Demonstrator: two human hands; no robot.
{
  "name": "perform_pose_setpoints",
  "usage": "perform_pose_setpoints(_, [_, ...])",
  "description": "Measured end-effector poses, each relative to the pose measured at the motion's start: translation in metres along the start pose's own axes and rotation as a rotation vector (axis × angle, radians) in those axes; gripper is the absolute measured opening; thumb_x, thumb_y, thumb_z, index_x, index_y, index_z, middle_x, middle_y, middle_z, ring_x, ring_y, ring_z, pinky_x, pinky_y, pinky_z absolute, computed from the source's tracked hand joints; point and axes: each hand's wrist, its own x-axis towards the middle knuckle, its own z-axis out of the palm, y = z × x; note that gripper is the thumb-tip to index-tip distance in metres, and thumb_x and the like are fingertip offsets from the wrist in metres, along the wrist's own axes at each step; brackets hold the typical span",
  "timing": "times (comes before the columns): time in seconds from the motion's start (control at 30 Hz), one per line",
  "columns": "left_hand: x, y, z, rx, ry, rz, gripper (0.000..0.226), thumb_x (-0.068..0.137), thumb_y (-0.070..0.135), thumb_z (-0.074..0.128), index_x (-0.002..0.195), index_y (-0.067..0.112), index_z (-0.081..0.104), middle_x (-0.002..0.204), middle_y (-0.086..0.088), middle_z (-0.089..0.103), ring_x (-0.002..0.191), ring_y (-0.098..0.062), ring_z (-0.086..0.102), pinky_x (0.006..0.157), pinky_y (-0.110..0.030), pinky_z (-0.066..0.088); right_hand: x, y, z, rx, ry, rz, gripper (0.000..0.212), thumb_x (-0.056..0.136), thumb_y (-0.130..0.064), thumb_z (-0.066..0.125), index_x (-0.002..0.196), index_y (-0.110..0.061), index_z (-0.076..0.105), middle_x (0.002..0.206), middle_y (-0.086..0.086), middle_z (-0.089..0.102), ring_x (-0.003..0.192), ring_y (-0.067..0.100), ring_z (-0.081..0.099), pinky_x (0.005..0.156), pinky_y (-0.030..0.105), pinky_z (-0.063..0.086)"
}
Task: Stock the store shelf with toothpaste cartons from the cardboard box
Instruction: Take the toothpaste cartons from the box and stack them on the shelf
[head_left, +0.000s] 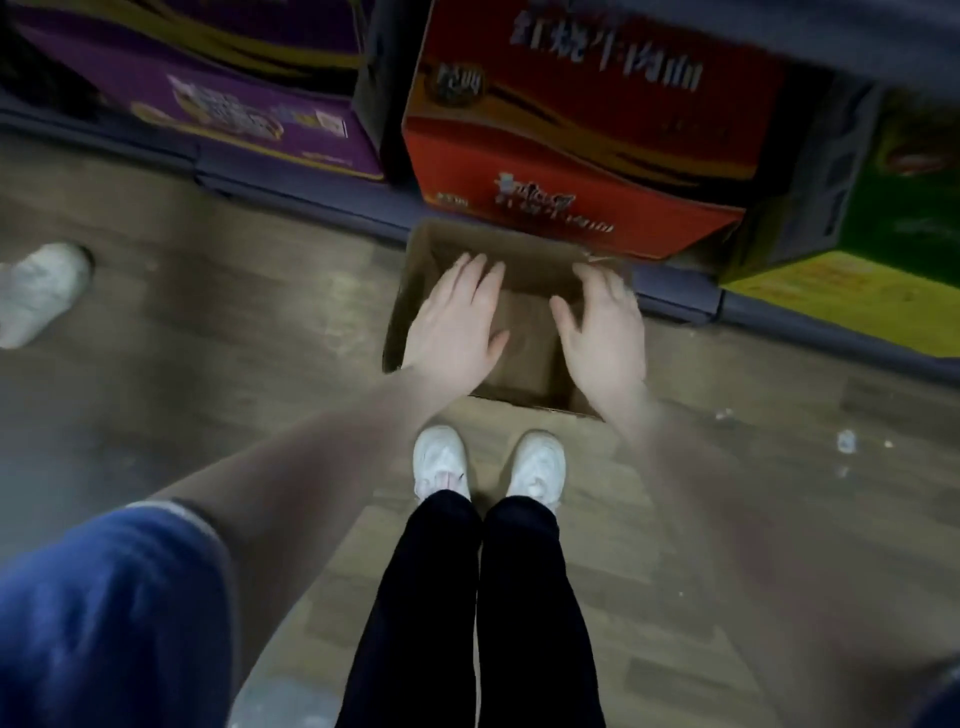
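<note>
An open brown cardboard box (524, 260) stands on the floor in front of the bottom shelf. Its inside looks bare brown where it shows; no toothpaste carton is visible. My left hand (457, 322) hovers over the box's left half, fingers straight and spread, holding nothing. Over the right half is my right hand (602, 332), fingers relaxed and slightly bent near the right wall, also holding nothing. The frame is blurred.
On the low grey shelf base (291, 176) stand a purple case (218, 88), a red noodle case (587, 135) and a green-yellow case (883, 244). My white shoes (441, 460) are just before the box. Another person's white shoe (39, 291) is at left.
</note>
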Motion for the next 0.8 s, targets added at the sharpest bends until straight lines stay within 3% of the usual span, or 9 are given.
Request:
perform_pose_setpoints(0.17, [0.027,-0.034,0.096,0.158,-0.328,-0.189,0.07,0.093,0.043,0.046,0.147,0.009,0.016,0.152,-0.016,0.021,0.143,-0.03,0.014,0.117,-0.038,0.017,0.028,0.041,0.084,-0.161,-0.293,-0.006,0.056,0.096,-0.041,0.041,0.144,-0.014,0.03,0.153,0.013,0.024,0.141,0.03,0.02,0.115,0.04,0.019])
perform_pose_setpoints(0.37, [0.068,-0.072,0.16,0.146,-0.709,-0.425,0.09,0.091,0.047,0.051,0.149,0.018,-0.011,0.157,-0.01,-0.016,0.144,-0.032,-0.013,0.115,-0.047,0.011,0.058,0.091,0.147,-0.163,-0.566,0.081,0.072,0.093,-0.057,0.035,0.15,-0.024,0.004,0.158,0.008,-0.009,0.145,0.026,-0.008,0.117,0.041,0.001])
perform_pose_setpoints(0.47, [0.086,-0.079,0.171,0.147,-0.882,-0.45,0.1,0.086,0.046,0.061,0.148,0.023,-0.014,0.157,-0.013,-0.015,0.144,-0.038,0.001,0.113,-0.049,0.024,0.071,0.108,0.164,-0.169,-0.675,0.166,0.077,0.091,-0.062,0.034,0.15,-0.028,-0.002,0.157,0.005,-0.015,0.144,0.024,-0.015,0.116,0.041,-0.005])
perform_pose_setpoints(0.6, [0.101,-0.089,0.174,0.186,-0.954,-0.441,0.096,0.082,0.044,0.067,0.15,0.019,0.004,0.154,-0.014,0.02,0.138,-0.036,0.028,0.104,-0.045,0.036,0.082,0.113,0.172,-0.13,-0.722,0.242,0.078,0.089,-0.065,0.034,0.149,-0.032,-0.004,0.157,0.004,-0.015,0.144,0.024,-0.017,0.116,0.041,-0.005])
perform_pose_setpoints(0.7, [0.099,-0.098,0.19,0.27,-0.982,-0.416,0.088,0.086,0.04,0.061,0.15,0.016,0.005,0.155,-0.017,0.015,0.138,-0.036,0.025,0.106,-0.044,0.033,0.082,0.115,0.173,-0.147,-0.693,0.242,0.077,0.089,-0.064,0.034,0.149,-0.032,-0.004,0.157,0.004,-0.016,0.144,0.024,-0.016,0.117,0.04,-0.005])
perform_pose_setpoints(0.8, [0.091,-0.097,0.199,0.271,-0.879,-0.423,0.072,0.094,0.033,0.048,0.15,0.019,0.004,0.154,-0.021,0.009,0.138,-0.039,0.02,0.108,-0.042,0.029,0.078,0.116,0.175,-0.189,-0.686,0.22,0.076,0.091,-0.062,0.033,0.149,-0.032,-0.004,0.157,0.004,-0.018,0.144,0.025,-0.016,0.117,0.04,-0.005])
